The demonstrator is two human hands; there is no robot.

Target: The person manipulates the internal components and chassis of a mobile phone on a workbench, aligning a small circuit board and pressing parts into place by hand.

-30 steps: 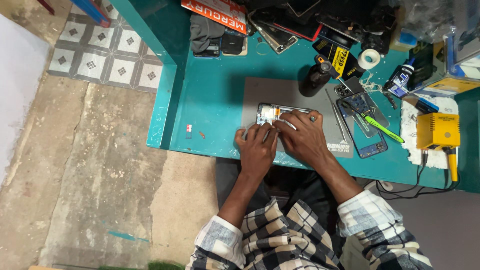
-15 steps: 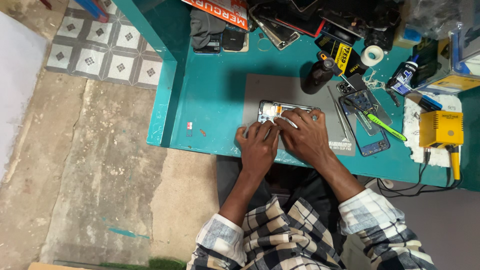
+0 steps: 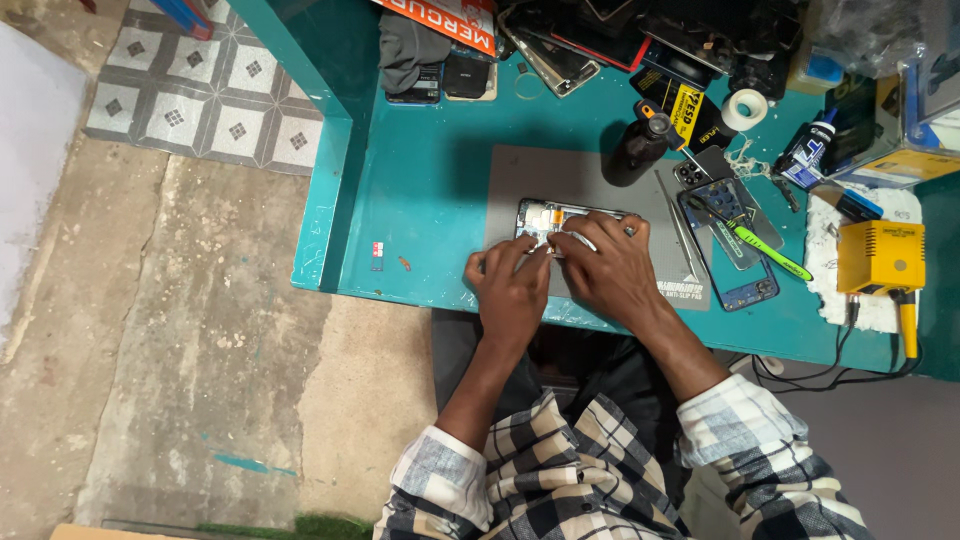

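1. The person is working on an opened smartphone [image 3: 548, 219] lying flat on a grey rubbery work mat [image 3: 590, 175], which is resting on a teal painted bench [image 3: 430, 200].
2. The left hand [image 3: 510, 290] is pressing down on the near end of the phone, fingers curled and bearing on the body; whether it is pinching any part cannot be told.
3. The right hand [image 3: 612, 268] is lying over the right portion of the phone, its fingers closing on a thin pale tool [image 3: 580, 240] directed into the exposed interior. A ring is showing on one finger.
4. Judged step: internal disassembly or part seating is in progress, one hand steadying, the other working the tool.
5. Judged next move: it is calling for fine, low-force motion, with the phone kept pinned against the mat.
6. Materials: the mat is looking matte and slightly grippy; the phone interior is showing pale and metallic parts at its far end.
7. Lying near on the right: a second opened blue phone [image 3: 735, 275], a green-handled tool [image 3: 765, 250], metal tweezers [image 3: 683, 232], a dark bottle [image 3: 640, 145], a white tape roll [image 3: 745, 108] and a boxy yellow device [image 3: 880, 258] with a cable.
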